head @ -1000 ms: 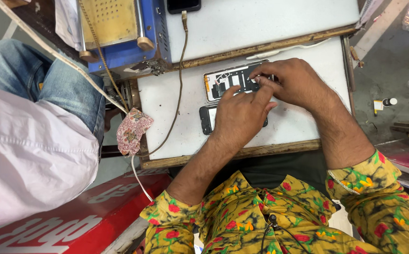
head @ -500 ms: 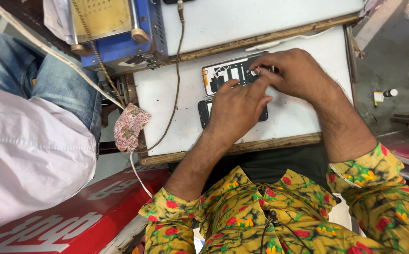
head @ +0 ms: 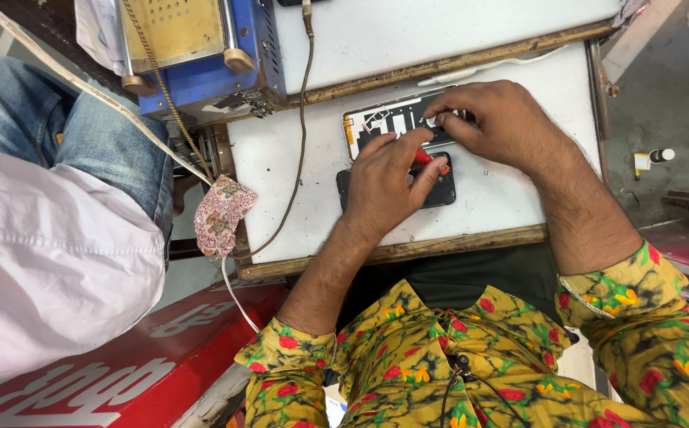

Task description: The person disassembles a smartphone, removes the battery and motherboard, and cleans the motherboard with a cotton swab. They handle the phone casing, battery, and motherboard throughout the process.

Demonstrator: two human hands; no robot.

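An opened phone lies on the white worktop, its inner parts showing. My right hand rests on its right end, fingertips pressing down on it. My left hand is closed around a small red-handled tool just below the opened phone. Under my left hand lies a dark phone part, mostly hidden by the fingers. The tool's tip is hidden.
A blue and yellow machine stands at the back left, with a brown cable running down the worktop. A patterned cloth mask hangs at the table's left edge. Another person in a white shirt and jeans sits at the left.
My left hand has lifted off the opened phone and drawn back slightly, so the red tool handle shows. The view has shifted a little; my right hand stays on the phone.
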